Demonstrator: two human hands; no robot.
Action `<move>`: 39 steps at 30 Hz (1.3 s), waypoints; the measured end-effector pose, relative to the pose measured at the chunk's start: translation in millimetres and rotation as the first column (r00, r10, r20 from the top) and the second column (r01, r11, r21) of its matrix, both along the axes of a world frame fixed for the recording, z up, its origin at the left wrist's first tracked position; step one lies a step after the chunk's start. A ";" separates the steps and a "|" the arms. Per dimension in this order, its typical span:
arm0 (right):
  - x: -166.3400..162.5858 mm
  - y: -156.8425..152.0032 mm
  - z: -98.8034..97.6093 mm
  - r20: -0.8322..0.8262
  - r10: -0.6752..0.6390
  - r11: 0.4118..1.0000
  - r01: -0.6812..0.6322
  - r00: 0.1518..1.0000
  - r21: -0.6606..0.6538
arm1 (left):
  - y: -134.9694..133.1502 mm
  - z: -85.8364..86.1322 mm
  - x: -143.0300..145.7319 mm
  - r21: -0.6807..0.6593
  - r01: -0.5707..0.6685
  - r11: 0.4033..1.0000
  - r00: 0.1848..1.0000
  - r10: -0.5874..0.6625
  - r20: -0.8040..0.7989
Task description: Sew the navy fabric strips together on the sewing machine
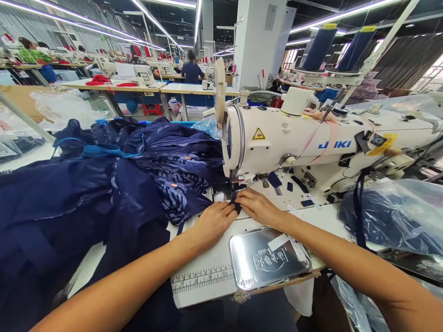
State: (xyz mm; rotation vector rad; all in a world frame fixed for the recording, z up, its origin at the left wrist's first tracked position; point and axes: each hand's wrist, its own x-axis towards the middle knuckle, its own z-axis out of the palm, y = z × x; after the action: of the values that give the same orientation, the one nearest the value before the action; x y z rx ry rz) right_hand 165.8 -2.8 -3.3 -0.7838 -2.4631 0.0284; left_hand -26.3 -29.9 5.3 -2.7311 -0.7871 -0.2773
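Observation:
My left hand (215, 223) and my right hand (258, 206) meet just in front of the needle area of a white sewing machine (273, 133). Between their fingertips lies a small piece of navy fabric (236, 205), and both hands are closed on it. Its far end reaches under the presser foot (233, 185), where dark cloth hides the details. A large heap of navy garments (138, 184) with patterned parts spreads to the left of the machine, and a bright blue strip (104, 151) lies on top of it.
A shiny metal tin lid (270, 258) lies on the table before my right wrist. Several navy scraps (275, 180) rest on the machine bed. Bagged dark fabric (398, 216) is at the right. Two navy thread cones (319, 48) stand above. People (192, 69) sit at machines farther back.

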 end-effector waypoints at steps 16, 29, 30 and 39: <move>-11.1 -19.4 14.3 0.497 -0.180 0.967 0.060 0.849 0.247 | 8.9 14.6 -14.1 -0.229 0.025 0.973 0.993 0.001 0.115; 12.8 14.6 8.2 0.424 -0.052 0.956 -0.077 0.904 0.283 | 11.0 0.6 17.2 -0.060 -0.132 0.989 0.989 0.136 0.067; 13.4 15.0 7.5 0.423 -0.051 0.956 -0.078 0.905 0.283 | 11.6 0.5 17.1 -0.057 -0.135 0.989 0.988 0.138 0.065; 15.5 17.2 9.3 0.457 -0.085 0.964 -0.043 0.886 0.263 | 18.2 -4.5 17.3 -0.005 -0.124 0.992 0.989 0.124 0.081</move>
State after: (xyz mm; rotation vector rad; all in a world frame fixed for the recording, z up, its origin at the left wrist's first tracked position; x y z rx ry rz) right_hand 181.3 14.4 6.0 -0.7637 -2.8193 -0.5521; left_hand -9.1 -11.7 0.8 -2.6716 -0.9747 -0.3631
